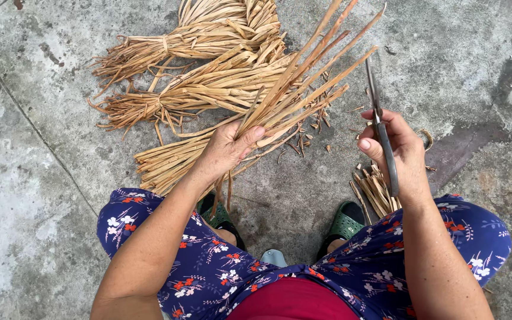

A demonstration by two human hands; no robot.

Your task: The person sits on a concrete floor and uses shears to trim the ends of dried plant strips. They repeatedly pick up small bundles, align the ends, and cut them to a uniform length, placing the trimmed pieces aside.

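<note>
My left hand (227, 147) grips a fan of long dry tan straw strips (303, 77) that point up and to the right over the concrete floor. My right hand (399, 153) holds dark metal scissors (379, 121), blades pointing away from me, just right of the fanned strips and apart from them. Whether the blades are apart is hard to tell. Short cut pieces (376, 189) lie in a small pile below my right hand.
Tied bundles of the same straw (197, 89) lie on the grey concrete floor (31, 148) ahead and left of me. Small trimmings (315, 127) are scattered near the middle. My knees in blue floral cloth and green sandals (346, 222) fill the bottom.
</note>
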